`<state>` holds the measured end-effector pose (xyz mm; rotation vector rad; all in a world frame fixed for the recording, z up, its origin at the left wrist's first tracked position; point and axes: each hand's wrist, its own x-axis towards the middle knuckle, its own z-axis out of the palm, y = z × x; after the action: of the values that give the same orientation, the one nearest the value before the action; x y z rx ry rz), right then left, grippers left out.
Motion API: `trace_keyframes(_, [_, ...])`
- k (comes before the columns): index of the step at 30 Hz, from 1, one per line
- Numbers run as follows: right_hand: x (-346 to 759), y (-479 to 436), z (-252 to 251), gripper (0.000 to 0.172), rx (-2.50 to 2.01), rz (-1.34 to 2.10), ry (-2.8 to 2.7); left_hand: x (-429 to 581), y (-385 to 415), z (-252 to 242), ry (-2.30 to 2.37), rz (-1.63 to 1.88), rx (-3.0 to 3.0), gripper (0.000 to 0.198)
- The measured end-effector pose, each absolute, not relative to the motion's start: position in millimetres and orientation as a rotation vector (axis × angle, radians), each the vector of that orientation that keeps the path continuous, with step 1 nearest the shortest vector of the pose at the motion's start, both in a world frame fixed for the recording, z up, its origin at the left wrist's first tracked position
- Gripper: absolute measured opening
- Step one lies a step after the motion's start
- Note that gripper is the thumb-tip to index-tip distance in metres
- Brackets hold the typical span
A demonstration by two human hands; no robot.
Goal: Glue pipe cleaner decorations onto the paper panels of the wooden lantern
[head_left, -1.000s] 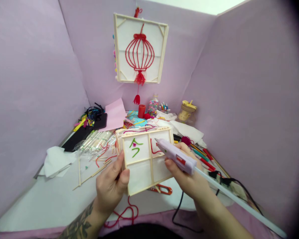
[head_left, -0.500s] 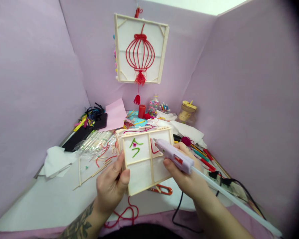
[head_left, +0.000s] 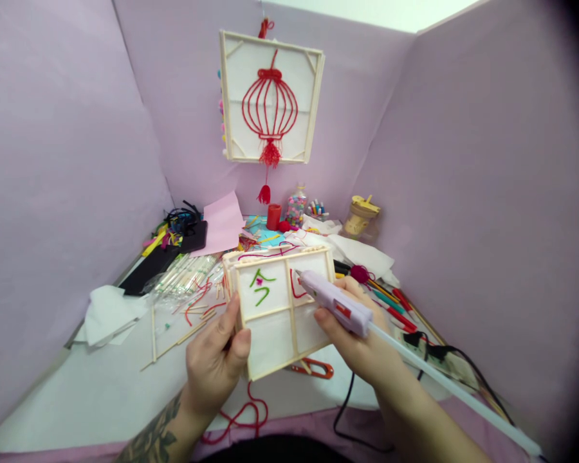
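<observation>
My left hand [head_left: 217, 350] grips the left side of a small box-like lantern [head_left: 269, 341] made of pale wooden sticks and white paper, its front split into panes. Green yarn strokes [head_left: 262, 296] form a character in the upper left pane, with a small magenta piece among them. Red yarn strokes [head_left: 296, 290] show in the upper right pane. My right hand [head_left: 354, 321] is closed around a lilac hot glue gun [head_left: 338, 302], with a long white glue stick [head_left: 444, 379] sticking out of its back. The nozzle is at the red strokes; the gun hides part of that pane.
A larger framed lantern [head_left: 270, 103] with a red yarn design hangs at the back. An orange utility knife [head_left: 321, 368] and red yarn [head_left: 246, 411] lie below the box. Sticks [head_left: 188, 333] lie left; markers [head_left: 400, 315], a power strip [head_left: 451, 363] and a black cord [head_left: 347, 411] are right.
The glue gun's nozzle has shifted very slightly at the red strokes. Both hands keep their grip, and the whole view has moved a little.
</observation>
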<state>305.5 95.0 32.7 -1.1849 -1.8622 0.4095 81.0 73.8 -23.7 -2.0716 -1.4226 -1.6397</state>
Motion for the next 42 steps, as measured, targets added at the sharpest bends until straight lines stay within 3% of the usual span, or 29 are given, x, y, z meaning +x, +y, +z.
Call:
trace_keyframes(13, [304.4, 95.7, 31.3, 0.032, -1.183, 0.422, -1.816, 80.7, 74.0, -23.6, -1.445, -1.623, -2.071, 0.043])
trace_keyframes(42, [307.2, 97.1, 29.8, 0.028, -1.178, 0.435, -1.851, 81.2, 76.0, -23.6, -1.361, -1.666, -2.087, 0.052])
